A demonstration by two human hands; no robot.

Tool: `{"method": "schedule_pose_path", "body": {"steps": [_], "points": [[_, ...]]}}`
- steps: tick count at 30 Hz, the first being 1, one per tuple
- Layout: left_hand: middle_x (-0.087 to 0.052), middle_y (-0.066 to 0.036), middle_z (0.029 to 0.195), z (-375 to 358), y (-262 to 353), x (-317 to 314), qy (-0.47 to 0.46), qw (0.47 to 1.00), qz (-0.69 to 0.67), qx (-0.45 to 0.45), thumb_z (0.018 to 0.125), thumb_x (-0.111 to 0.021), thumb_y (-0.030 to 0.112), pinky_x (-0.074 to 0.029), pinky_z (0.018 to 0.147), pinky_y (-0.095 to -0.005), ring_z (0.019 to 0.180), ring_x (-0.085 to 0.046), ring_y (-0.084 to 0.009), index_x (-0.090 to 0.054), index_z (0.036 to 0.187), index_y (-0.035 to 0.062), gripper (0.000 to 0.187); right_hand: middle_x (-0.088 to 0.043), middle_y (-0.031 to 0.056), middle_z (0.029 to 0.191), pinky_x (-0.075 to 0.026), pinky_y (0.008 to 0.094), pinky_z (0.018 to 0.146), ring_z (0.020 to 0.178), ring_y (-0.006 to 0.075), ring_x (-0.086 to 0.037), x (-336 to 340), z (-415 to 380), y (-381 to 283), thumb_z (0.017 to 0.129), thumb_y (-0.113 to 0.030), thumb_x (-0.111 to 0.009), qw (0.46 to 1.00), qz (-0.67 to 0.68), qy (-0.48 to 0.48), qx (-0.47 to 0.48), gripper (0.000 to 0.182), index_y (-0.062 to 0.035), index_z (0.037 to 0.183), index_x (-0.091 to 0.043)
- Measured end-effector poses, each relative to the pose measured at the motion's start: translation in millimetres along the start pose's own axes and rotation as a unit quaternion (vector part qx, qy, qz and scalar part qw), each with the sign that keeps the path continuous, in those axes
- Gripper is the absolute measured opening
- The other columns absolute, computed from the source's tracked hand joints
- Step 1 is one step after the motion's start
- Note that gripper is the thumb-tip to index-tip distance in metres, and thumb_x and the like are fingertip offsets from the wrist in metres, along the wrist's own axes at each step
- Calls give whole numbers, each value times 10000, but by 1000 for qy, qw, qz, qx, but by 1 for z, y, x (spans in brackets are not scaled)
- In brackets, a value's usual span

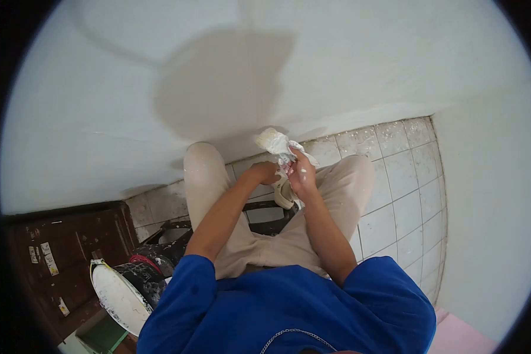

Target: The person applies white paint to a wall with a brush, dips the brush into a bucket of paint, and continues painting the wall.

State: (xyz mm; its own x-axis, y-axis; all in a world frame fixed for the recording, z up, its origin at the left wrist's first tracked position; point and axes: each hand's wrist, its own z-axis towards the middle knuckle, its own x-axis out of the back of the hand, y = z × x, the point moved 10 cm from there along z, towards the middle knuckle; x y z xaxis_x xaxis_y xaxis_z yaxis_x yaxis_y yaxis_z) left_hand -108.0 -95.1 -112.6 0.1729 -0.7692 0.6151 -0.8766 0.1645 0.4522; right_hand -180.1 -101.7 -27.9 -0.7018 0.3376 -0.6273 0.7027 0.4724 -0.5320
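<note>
A paintbrush (272, 141) with pale bristles and a white, paint-smeared body points up and left between my knees, close to the wall. My left hand (265, 173) is curled at the lower end of the brush, its fingertips partly hidden. White, crumpled material like a rag (305, 154) sticks out of my right hand (302, 174), whose fingers are closed around it against the side of the brush. White paint spots mark the right hand. The brush handle is mostly hidden between both hands.
A white wall (360, 59) stands right in front, meeting another wall (495, 194) at the right corner. Paint-spattered floor tiles (392, 218) lie below. On the left are an open paint bucket (121, 298) with white inside and a dark brown panel (71, 253).
</note>
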Motion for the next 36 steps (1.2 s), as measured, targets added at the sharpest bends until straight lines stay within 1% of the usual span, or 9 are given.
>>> {"method": "schedule_pose_path", "body": {"steps": [3, 7, 11, 16, 19, 20, 24, 28, 36], "points": [[-556, -166, 1204, 9, 1, -13, -20, 1000, -8, -15, 826, -536, 353, -433, 918, -439, 1107, -538, -328, -532, 1195, 81, 459, -594, 67, 952, -489, 266, 629, 785, 156, -593, 25, 26, 18, 822, -112, -618, 994, -60, 95, -11, 237, -39, 1036, -549], [-564, -166, 1194, 20, -14, -23, 1, 1000, 1, -20, 824, -535, 366, -441, 910, -437, 1091, -550, -326, -550, 1184, 79, 460, -542, 23, 752, -382, 226, 492, 571, 117, -481, -8, 45, 15, 854, -154, -592, 999, -39, -3, 22, 156, -45, 959, -553], [-567, -169, 1191, -1, -11, -4, 12, 1000, 21, 6, 828, -530, 376, -440, 913, -431, 1081, -556, -325, -546, 1198, 81, 473, -586, 44, 820, -466, 233, 572, 670, 137, -572, -32, -14, -9, 859, -131, -580, 999, -24, -13, 26, 177, -30, 1002, -550], [-568, -171, 1188, 50, -16, -49, -14, 999, -4, -49, 827, -526, 383, -444, 906, -427, 1082, -557, -320, -547, 1190, 73, 478, -598, 54, 909, -510, 262, 676, 747, 145, -599, 9, 30, 25, 815, -82, -610, 995, -76, 64, -14, 219, -8, 1016, -564], [-574, -173, 1179, 19, -3, -31, -10, 999, 7, -50, 837, -506, 390, -442, 909, -426, 1082, -557, -318, -591, 1124, 52, 451, -601, 57, 904, -507, 253, 695, 739, 137, -600, -1, 67, 31, 817, -85, -609, 994, -78, -69, -13, 213, -11, 1009, -555], [-577, -175, 1175, 7, -4, -27, -8, 999, 8, -43, 842, -498, 391, -441, 910, -426, 1082, -557, -318, -609, 1096, 44, 445, -567, 26, 761, -430, 237, 541, 603, 101, -530, -18, 38, 15, 851, -118, -572, 996, -78, -34, 16, 149, -15, 957, -557], [-562, -167, 1203, 20, -13, -24, 14, 999, 27, -24, 844, -501, 393, -433, 922, -426, 1097, -547, -316, -576, 1150, 52, 465, -584, 43, 823, -447, 244, 560, 693, 116, -565, -45, -26, -15, 848, -119, -582, 997, -64, -30, 44, 168, -22, 983, -558], [-567, -162, 1195, 28, -2, -30, -37, 999, 17, -27, 839, -510, 387, -434, 922, -432, 1096, -550, -310, -547, 1198, 71, 480, -592, 65, 930, -480, 260, 607, 743, 150, -581, 16, 21, 19, 821, -118, -611, 992, -101, 81, -4, 261, -11, 1051, -551], [-593, -163, 1149, 2, -4, -15, -2, 999, 33, -8, 845, -504, 377, -453, 895, -420, 1054, -575, -315, -600, 1129, 70, 429, -601, 38, 879, -492, 280, 692, 764, 139, -578, -42, -19, -7, 870, -145, -563, 996, -39, -70, 27, 174, -41, 1009, -548]]}}
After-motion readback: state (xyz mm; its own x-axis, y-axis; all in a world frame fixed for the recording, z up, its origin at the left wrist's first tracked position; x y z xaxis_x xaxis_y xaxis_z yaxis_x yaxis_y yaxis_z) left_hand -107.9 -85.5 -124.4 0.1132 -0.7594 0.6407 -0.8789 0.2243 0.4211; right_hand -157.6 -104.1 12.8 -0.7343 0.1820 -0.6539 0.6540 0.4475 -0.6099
